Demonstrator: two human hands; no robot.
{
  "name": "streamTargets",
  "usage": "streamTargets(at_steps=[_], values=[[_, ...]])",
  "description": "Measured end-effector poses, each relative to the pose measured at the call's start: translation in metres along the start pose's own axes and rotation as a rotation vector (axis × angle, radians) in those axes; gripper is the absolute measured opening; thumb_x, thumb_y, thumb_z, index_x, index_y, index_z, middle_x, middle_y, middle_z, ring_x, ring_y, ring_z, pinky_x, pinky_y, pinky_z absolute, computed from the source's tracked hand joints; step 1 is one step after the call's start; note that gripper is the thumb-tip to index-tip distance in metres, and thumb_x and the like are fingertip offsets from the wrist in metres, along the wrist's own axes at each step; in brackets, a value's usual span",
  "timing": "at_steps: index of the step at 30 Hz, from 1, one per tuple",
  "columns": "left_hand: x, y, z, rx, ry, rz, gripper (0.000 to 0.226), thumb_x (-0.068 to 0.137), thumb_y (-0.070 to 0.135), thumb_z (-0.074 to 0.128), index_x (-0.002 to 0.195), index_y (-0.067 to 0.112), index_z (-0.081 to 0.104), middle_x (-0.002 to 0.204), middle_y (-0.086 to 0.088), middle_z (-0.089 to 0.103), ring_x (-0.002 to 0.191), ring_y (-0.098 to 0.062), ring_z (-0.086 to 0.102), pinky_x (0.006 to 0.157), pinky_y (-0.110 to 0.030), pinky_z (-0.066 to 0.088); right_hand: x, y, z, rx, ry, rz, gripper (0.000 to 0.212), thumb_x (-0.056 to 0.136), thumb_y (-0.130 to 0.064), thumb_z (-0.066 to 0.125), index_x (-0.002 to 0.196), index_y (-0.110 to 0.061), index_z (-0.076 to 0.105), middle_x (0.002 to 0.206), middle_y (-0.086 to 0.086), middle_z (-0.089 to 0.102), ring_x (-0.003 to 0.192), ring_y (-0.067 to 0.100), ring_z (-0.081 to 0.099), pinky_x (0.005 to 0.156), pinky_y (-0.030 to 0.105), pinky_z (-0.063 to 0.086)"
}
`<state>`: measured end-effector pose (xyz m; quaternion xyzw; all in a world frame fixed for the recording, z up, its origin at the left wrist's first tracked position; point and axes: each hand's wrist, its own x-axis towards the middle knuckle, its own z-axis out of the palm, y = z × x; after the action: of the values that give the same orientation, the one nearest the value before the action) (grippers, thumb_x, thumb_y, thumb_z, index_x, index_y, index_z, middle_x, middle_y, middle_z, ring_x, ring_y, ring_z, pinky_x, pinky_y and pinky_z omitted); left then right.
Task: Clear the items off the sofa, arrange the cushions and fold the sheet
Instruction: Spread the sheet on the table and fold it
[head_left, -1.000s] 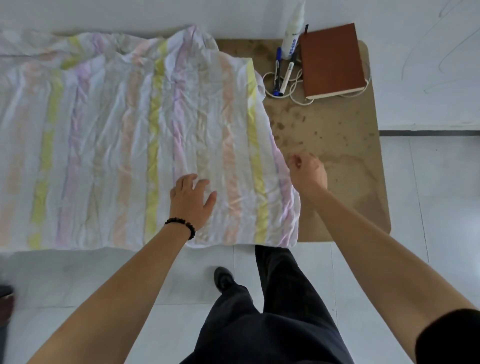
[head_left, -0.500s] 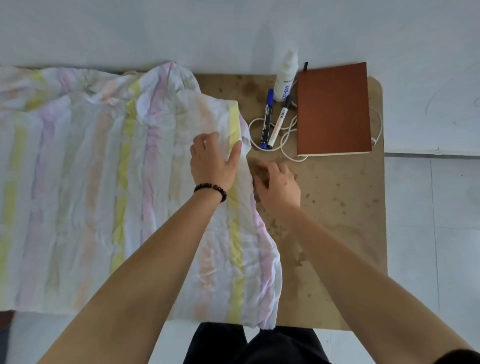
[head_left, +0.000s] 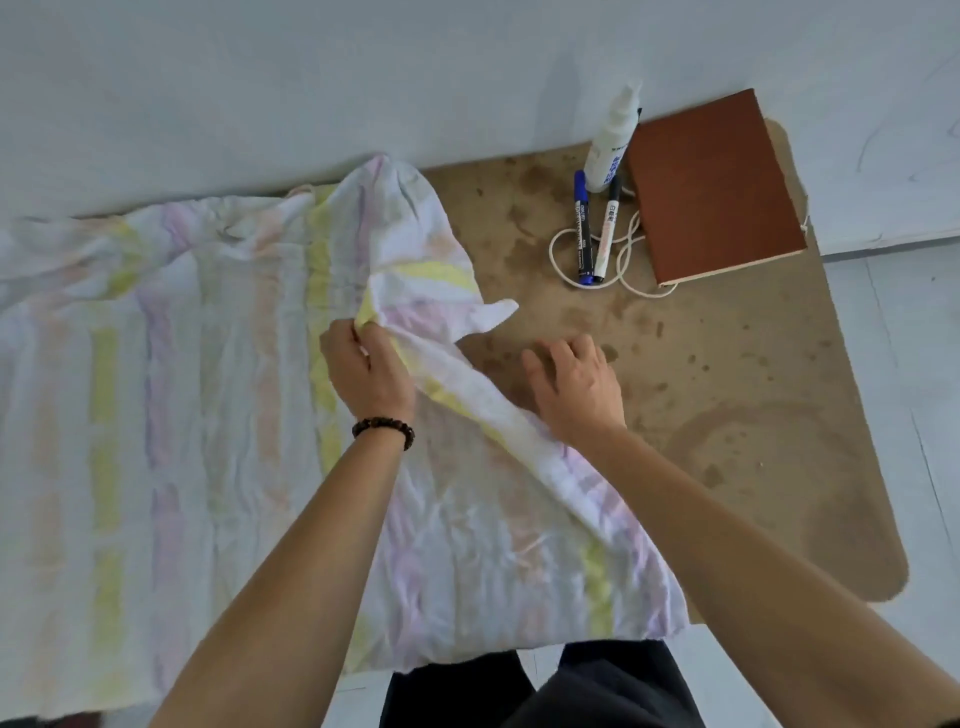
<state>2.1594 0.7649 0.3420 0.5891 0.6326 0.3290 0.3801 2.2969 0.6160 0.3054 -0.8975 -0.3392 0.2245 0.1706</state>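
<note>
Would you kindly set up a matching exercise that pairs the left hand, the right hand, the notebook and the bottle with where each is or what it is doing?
Things:
1 left hand
2 right hand
3 notebook
4 bottle

Places and states:
a white, by the wall
b lies partly on the cord
c pinches the sheet
d touches the brown mat, holding nothing

Pairs: 1-c, 2-d, 3-b, 4-a

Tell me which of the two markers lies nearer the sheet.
The blue-capped marker, dark barrel, on the sheet side of the pair. The white-barrelled marker with a black cap lies beside it, nearer the brown notebook.
</note>
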Motion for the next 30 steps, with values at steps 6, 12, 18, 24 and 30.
streamTargets(at_steps=[6, 12, 18, 24, 30], values=[[0.01, -0.083, -0.088, 0.455, -0.065, -0.21, 0.041, 0.083, 0.002, 0.052, 0.124, 0.008, 0.052, 0.135, -0.017, 0.044, 0.12, -0.036, 0.04, 0.094, -0.045, 0.041, -0.043, -0.028, 0.043, -0.11, 0.097, -0.041, 0.044, 0.092, -0.046, 0.06, 0.128, -0.02, 0.059, 0.107, 0.009, 0.051, 0.096, 0.031, 0.052, 0.083, 0.042, 0.047], [0.02, -0.05, -0.038, 0.542, -0.316, 0.619, 0.046, 0.079, 0.051, 0.066, 0.112, 0.019, 0.067, 0.116, -0.01, 0.055, 0.109, -0.031, 0.05, 0.089, -0.04, 0.042, -0.069, -0.039, 0.045, -0.127, 0.082, -0.031, 0.048, 0.095, -0.052, 0.045, 0.126, -0.02, 0.064, 0.12, 0.009, 0.055, 0.104, 0.032, 0.053, 0.084, 0.044, 0.05], [0.017, -0.015, 0.026, 0.978, -0.586, 0.757, 0.032, 0.086, 0.048, 0.056, 0.111, 0.032, 0.068, 0.112, -0.004, 0.053, 0.107, -0.028, 0.045, 0.084, -0.036, 0.037, -0.093, -0.025, 0.034, -0.168, -0.052, -0.051, 0.042, 0.096, -0.044, 0.055, 0.132, -0.024, 0.059, 0.137, 0.003, 0.048, 0.118, 0.027, 0.048, 0.096, 0.039, 0.043], [0.043, 0.028, -0.035, -0.134, -0.36, 0.046, 0.033, 0.091, 0.034, 0.058, 0.072, 0.009, 0.05, 0.068, 0.0, 0.046, 0.064, -0.011, 0.044, 0.061, -0.025, 0.039, -0.092, -0.025, 0.026, -0.123, 0.005, -0.051, 0.042, 0.098, -0.041, 0.053, 0.135, -0.022, 0.055, 0.125, 0.002, 0.054, 0.109, 0.026, 0.053, 0.089, 0.041, 0.051], [0.091, -0.011, -0.115, -0.742, -0.167, -0.527, 0.022, 0.097, 0.025, 0.054, 0.111, 0.008, 0.062, 0.109, -0.012, 0.068, 0.097, -0.025, 0.07, 0.074, -0.036, 0.059, -0.108, -0.023, 0.036, -0.17, -0.082, -0.207, 0.055, 0.096, -0.055, 0.033, 0.133, -0.023, 0.056, 0.108, -0.001, 0.064, 0.084, 0.027, 0.068, 0.059, 0.035, 0.049]])
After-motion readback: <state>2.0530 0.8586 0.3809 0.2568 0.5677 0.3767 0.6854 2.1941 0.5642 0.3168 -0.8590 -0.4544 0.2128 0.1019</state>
